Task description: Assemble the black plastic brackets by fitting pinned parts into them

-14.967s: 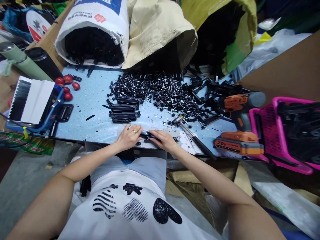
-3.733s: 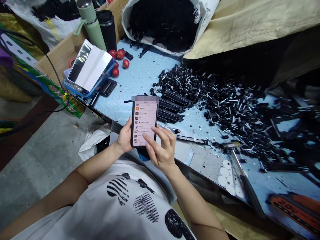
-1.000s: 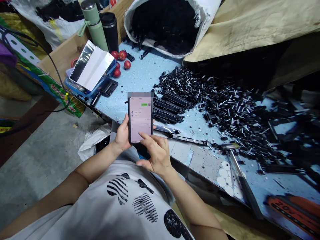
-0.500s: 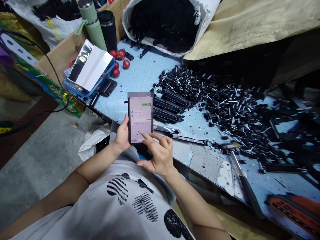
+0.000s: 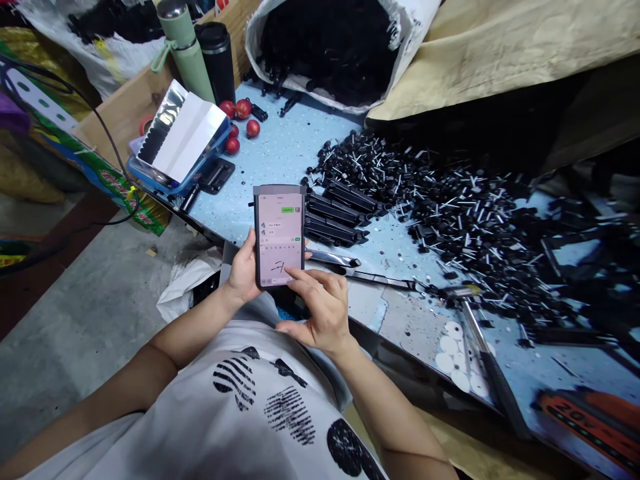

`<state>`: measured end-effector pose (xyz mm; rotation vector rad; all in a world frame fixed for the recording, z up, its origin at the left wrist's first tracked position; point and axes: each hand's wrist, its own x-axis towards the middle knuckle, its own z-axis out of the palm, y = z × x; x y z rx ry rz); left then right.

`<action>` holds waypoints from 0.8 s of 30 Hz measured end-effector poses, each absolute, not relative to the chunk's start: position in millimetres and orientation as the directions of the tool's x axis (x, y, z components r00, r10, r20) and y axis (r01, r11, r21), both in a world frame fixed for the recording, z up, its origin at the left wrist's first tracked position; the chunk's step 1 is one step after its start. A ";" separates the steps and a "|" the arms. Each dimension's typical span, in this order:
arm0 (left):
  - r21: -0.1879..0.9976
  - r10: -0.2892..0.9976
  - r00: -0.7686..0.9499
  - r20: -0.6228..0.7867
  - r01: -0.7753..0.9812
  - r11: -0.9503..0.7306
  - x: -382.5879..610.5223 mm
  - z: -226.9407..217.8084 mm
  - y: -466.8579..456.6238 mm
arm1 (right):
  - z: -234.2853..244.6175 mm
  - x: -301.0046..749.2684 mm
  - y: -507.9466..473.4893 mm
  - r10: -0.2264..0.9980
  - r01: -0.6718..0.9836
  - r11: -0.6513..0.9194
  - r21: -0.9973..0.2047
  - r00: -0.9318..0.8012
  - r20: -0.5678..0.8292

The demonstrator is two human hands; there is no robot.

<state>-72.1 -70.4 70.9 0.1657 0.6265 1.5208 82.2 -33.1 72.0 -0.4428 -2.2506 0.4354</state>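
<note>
My left hand (image 5: 243, 270) grips a black smartphone (image 5: 279, 235) upright above the near edge of the blue table (image 5: 280, 150). Its screen is lit and shows a chat with a handwritten stroke in the lower part. My right hand (image 5: 320, 308) is below the phone, index finger stretched onto the bottom of the screen, the other fingers loosely curled, holding nothing. Just behind the phone lie three long black plastic bars (image 5: 336, 215).
A big heap of small black pegs (image 5: 450, 200) covers the table's middle. A hammer (image 5: 480, 347) and white discs (image 5: 453, 347) lie at the right, an orange drill (image 5: 587, 420) at the corner. Two flasks (image 5: 200, 50), red fruits (image 5: 240, 117), a blue box (image 5: 175, 143) and sacks (image 5: 340, 47) stand behind.
Since 15 s ago my hands left the part on the table and took up the phone. In the last second my right index finger has drawn a stroke on the screen.
</note>
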 end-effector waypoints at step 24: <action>0.419 0.942 -0.063 -0.329 -0.904 0.086 -73.8 71.9 -73.5 | 66.2 85.1 -33.8 0.456 0.206 0.860 -0.468 -0.721 0.521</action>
